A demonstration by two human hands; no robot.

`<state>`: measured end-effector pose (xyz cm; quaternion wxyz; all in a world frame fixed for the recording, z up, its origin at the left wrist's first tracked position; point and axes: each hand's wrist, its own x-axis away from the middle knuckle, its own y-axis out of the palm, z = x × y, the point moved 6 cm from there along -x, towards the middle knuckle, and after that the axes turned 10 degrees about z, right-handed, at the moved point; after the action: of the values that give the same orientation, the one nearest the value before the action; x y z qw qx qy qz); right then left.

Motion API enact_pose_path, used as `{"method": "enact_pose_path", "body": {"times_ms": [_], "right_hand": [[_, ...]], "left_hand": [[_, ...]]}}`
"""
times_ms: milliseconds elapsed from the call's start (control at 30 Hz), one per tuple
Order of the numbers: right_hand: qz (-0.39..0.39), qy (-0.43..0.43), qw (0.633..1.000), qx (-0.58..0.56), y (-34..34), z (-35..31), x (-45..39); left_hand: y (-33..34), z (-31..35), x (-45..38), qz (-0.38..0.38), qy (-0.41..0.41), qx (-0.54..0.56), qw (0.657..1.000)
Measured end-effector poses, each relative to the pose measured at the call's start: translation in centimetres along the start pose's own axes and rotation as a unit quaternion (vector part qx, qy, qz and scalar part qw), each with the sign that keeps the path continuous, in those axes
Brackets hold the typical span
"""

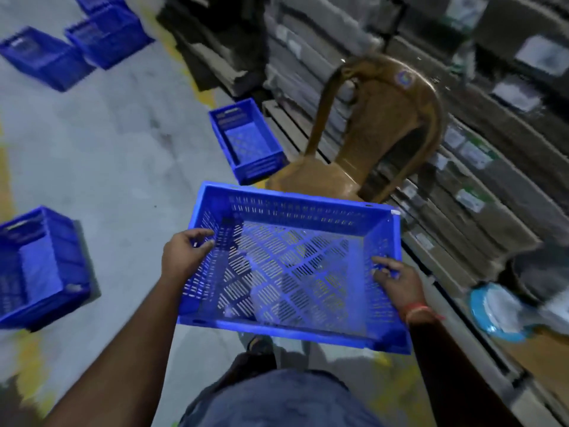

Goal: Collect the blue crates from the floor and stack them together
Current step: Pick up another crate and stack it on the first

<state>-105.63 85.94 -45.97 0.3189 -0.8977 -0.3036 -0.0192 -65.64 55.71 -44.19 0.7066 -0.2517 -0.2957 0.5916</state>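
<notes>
Left hand (181, 252) and right hand (397, 280) gripping opposite rims of held blue crate (295, 263), fingers curling over edges, crate hanging above grey floor (117, 167), another crate (246, 143) lying farther off beside brown chair (375, 127), more crates (40, 266) sitting left.

I am reaching both arms forward and down, bare forearms stretching out from the lower edge of view. My left hand (184, 252) is gripping the left short wall of the held crate (308, 217), thumb lying over the top of the rim and fingers (204, 243) curling over its inner face. My right hand (397, 280) is gripping the opposite wall, fingers hooking over the rim and pointing inward. A red thread band (420, 312) is circling my right wrist. Both wrists are sitting roughly level, elbows bending slightly outward.
</notes>
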Motion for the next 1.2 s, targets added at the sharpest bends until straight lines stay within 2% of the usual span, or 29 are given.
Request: {"method": "enact_pose_path", "body": {"times_ms": [267,500,700,800,967,1200], "right_hand": [[-0.055,-0.046,0.997,0.026,10.8,-13.1,-4.8],[-0.124,-0.120,0.984,0.040,20.8,-23.4,-8.0],[-0.193,-0.192,0.959,0.075,31.7,-31.4,-13.2],[-0.227,-0.197,0.951,0.076,37.9,-35.4,-16.1],[-0.286,-0.235,0.924,0.097,47.3,-42.6,-20.6],[-0.376,-0.329,0.856,0.135,61.4,-53.9,-22.3]], "left_hand": [[-8.0,-6.4,-5.3,0.069,-0.083,0.041,0.993],[-14.7,-10.9,-9.6,0.134,-0.134,0.074,0.979],[-18.8,-13.6,-14.1,0.187,-0.191,0.108,0.958],[-20.3,-15.3,-17.2,0.217,-0.222,0.109,0.944],[-22.9,-17.8,-21.9,0.267,-0.270,0.114,0.918],[-27.4,-20.1,-25.3,0.363,-0.326,0.120,0.865]]}}
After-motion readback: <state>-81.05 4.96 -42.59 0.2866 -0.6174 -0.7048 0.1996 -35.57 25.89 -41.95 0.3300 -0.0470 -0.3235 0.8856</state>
